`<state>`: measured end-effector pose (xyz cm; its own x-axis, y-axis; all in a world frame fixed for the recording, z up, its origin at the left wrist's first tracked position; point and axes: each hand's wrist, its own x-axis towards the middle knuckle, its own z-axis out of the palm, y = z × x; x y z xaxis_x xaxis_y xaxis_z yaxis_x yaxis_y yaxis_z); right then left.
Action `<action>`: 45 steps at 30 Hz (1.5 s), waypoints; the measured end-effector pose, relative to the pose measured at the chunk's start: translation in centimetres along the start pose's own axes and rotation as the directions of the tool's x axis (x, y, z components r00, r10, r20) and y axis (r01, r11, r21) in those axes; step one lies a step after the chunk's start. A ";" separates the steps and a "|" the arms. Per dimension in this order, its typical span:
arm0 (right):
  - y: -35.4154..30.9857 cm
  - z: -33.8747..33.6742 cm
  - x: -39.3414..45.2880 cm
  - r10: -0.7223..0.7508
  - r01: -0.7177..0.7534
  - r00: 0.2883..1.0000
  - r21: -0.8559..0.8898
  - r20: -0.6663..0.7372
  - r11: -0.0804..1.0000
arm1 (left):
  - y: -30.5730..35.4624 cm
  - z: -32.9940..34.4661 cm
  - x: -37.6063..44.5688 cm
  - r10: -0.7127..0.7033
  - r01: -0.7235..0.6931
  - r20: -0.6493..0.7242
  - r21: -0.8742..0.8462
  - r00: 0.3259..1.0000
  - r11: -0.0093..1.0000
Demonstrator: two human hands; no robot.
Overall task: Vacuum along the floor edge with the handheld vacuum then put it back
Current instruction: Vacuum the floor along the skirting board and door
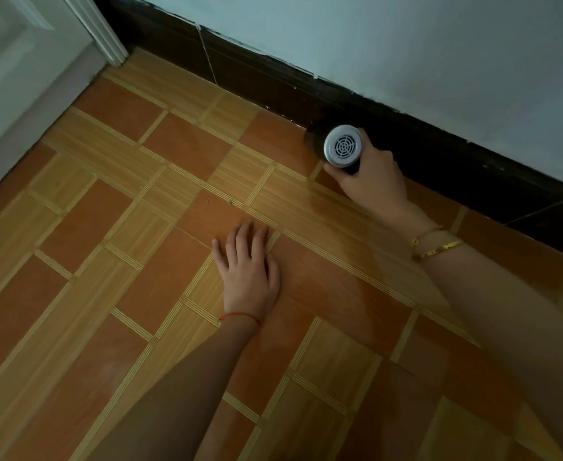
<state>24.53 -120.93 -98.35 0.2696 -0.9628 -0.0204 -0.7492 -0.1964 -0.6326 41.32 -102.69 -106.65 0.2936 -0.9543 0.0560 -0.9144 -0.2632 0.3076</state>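
The handheld vacuum [341, 146] shows its round grey rear grille towards me, while its dark body points down at the floor edge below the dark skirting board [423, 141]. My right hand [371, 176] grips the vacuum's body just behind the grille. The nozzle end is hidden in the shadow against the skirting. My left hand [248, 267] rests flat on the tiled floor [140, 261], fingers straight and spread, well to the near left of the vacuum.
A pale wall [406, 44] rises above the skirting. A white door and its frame [40, 61] stand at the far left corner. Orange and wood-pattern tiles cover the floor around both arms.
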 end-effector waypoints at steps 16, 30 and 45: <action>8.4 -7.8 -11.5 0.224 -0.226 0.965 0.000 -0.136 0.974 | 0.3 0.2 -0.5 0.006 -0.006 -0.006 0.025 1.000 1.000; 12.0 -10.5 -18.1 0.476 -0.449 0.819 0.160 -0.319 0.879 | 5.8 0.4 -3.5 0.338 -0.342 0.090 0.023 0.937 0.940; 15.5 -12.9 -21.6 0.610 -0.533 0.702 0.296 -0.368 0.793 | 13.8 2.5 -5.1 0.560 -0.556 0.220 -0.085 0.799 0.827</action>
<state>-0.74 -105.54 -97.77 -0.4897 -0.8642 -0.1152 -0.5588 0.4126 -0.7194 26.47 -101.80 -105.09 -0.3393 -0.9407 0.0078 -0.8955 0.3255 0.3036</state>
